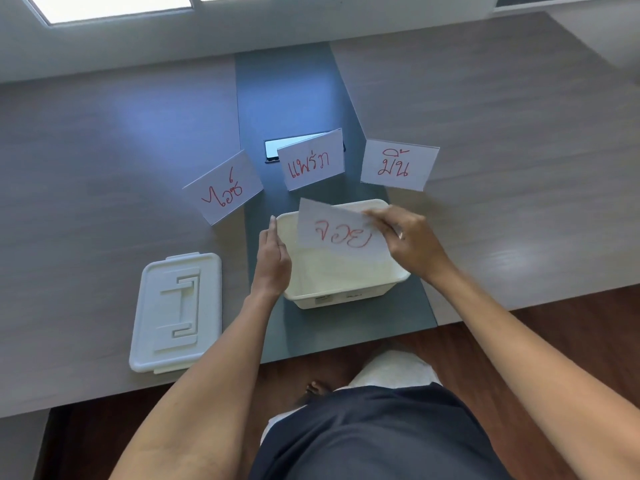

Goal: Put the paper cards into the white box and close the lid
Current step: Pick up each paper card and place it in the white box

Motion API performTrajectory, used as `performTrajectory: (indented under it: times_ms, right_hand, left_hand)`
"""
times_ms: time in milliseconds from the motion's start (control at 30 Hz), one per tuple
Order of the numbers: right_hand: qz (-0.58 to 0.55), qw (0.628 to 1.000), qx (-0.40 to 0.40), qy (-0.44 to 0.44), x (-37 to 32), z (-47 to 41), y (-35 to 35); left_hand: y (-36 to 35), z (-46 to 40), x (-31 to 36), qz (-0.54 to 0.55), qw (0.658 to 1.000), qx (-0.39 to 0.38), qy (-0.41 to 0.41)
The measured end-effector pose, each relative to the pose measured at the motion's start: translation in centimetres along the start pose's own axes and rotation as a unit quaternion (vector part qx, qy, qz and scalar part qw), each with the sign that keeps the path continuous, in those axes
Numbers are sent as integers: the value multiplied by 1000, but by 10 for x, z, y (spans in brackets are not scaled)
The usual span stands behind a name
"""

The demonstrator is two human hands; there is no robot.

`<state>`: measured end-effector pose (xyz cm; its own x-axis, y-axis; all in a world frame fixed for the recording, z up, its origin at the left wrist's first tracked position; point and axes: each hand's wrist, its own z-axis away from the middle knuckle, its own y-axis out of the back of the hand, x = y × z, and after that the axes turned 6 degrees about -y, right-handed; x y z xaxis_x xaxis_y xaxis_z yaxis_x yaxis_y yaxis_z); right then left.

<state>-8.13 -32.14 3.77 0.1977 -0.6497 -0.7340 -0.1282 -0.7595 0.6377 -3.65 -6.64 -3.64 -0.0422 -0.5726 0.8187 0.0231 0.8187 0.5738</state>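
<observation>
White box (341, 296): open, rectangular, off-white, sitting on the dark centre strip of the bench (104, 168), interior looks empty. Lid (176, 311): lying flat on the bench just left of the box, top side up, apart from it. Paper cards, white with red handwriting: one card (337, 230) held tilted over the box opening; three others (223, 187) (311, 164) (398, 164) stand in a row just beyond the box.

Soft daylight glares off the table (104, 140), wide-angle edges bowed

white box (341, 296) mouth partly covered by held card (341, 233); near half open; lid (176, 311) well aside left
</observation>
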Motion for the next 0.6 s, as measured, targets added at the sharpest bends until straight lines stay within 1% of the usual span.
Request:
performTrajectory:
  times_ms: [67,167,267,400,433,500,600]
  right_hand:
    - [21,997,-62,-42,11,6,-6]
    - [45,978,-187,-82,23,12,-13]
    - [48,950,-284,-122,27,16,-18]
    - [52,902,-383,-193,25,8,-16]
    - [47,897,-392,-200,24,4,-14]
    - [33,902,-381,-198,20,-9,-9]
    - [9,930,-317,-186,17,-36,0]
  left_hand:
    - [0,0,0,3,1000,0,-2]
    - [1,-1,0,3,1000,-2,-5]
    - [0,-2,-1,-6,1000,1,-9]
    - [0,-2,-1,-7,1000,4,-6]
    - [0,-2,-1,-9,1000,3,-8]
    - [0,-3,0,-12,1000,2,-8]
    - [0,-3,0,-12,1000,3,-5]
